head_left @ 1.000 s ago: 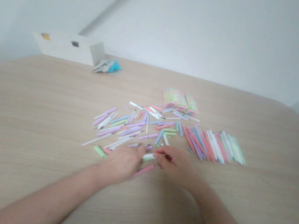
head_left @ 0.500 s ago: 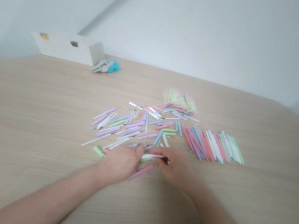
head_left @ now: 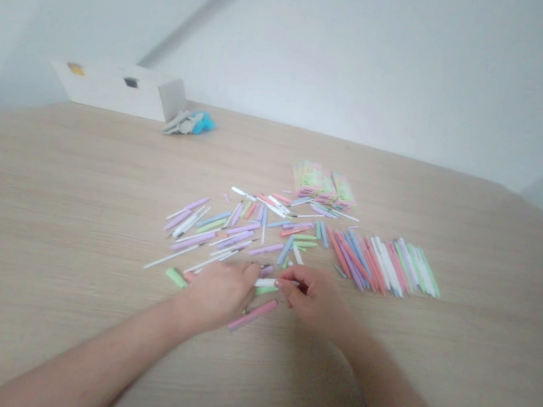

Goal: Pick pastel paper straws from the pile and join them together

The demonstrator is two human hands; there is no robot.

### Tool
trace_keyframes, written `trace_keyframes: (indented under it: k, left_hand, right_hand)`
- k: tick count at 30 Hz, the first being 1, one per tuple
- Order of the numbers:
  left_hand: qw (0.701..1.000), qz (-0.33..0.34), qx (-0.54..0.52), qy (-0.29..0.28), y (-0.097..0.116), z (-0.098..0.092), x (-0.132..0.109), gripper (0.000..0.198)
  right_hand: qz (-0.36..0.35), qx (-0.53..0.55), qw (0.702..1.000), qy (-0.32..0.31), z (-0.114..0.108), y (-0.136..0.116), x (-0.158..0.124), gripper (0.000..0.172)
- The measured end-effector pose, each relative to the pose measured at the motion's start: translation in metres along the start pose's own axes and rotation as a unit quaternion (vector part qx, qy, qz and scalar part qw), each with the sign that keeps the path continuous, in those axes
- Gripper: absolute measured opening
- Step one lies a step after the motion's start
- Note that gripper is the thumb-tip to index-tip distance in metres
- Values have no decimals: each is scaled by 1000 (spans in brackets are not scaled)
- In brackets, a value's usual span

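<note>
From my end: right hand (head_left: 311, 298) has thumb and fingertips closed in a pinch at the right end of a slim white plastic-looking pen piece (head_left: 265, 283), low over the light wood-grain bench (head_left: 429, 374), centre front. Left hand (head_left: 224, 292) curls at the piece's other end; its fingers are hidden, so I can't tell what it grips. Slim green stick-shaped piece (head_left: 266, 290) just under the white one, pink stick-shaped piece (head_left: 254, 316) on the bench nearer me. Beyond the hands, a loose scatter of lilac, white, blue, green and pink pen parts (head_left: 239, 235); to the right, a slanted row of multicoloured pen bodies (head_left: 387, 265) side by side. Green-and-pink printed flat packs (head_left: 322, 184) stacked behind the scatter. Back left, white box with two cutouts (head_left: 115, 92), crumpled grey-and-blue bundle (head_left: 192, 123) at its right end, material unclear.
</note>
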State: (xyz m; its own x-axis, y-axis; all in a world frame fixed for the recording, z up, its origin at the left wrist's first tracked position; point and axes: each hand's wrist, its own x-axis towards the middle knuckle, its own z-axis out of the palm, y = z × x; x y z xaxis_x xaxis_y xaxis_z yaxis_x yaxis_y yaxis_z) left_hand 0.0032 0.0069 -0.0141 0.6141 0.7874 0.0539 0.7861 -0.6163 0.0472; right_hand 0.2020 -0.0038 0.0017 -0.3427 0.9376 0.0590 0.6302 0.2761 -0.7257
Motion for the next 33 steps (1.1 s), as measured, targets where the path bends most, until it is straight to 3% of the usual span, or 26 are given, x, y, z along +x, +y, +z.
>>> trace_keyframes:
  k: [5,10,12,14,17,20,22,27,33]
  left_hand:
    - [997,-50,-32,39,-13,-6,2,22]
    - [964,-120,-204,118,-20,-8,5,17]
    - [914,-162,-352,117,-20,-5,8,17]
    - [830,-186,-519,82,-20,-1,10,18]
    - [685,-160,-710,37,-18,2,13,18]
    - [579,-112,-807,28,-16,-1,12,15]
    - [539,-90,-837,23,-16,-6,10,12]
    - [484,-101,-869,28,-17,-14,7,6]
    - [403,-123,-905,50,-19,-9,12,2]
  right_hand:
    - [24,52,998,18,-19,10,4,25]
    - [37,141,987,61,-34,17,6,29]
    - [37,168,981,87,-36,19,6,30]
    - [32,188,976,104,-34,20,6,31]
    - [31,218,969,111,-30,20,6,30]
    - [33,235,965,114,-25,19,7,30]
    - [30,245,961,120,-23,19,8,29]
    - [34,256,959,117,-20,18,9,28]
    - [50,254,958,125,-17,18,10,27]
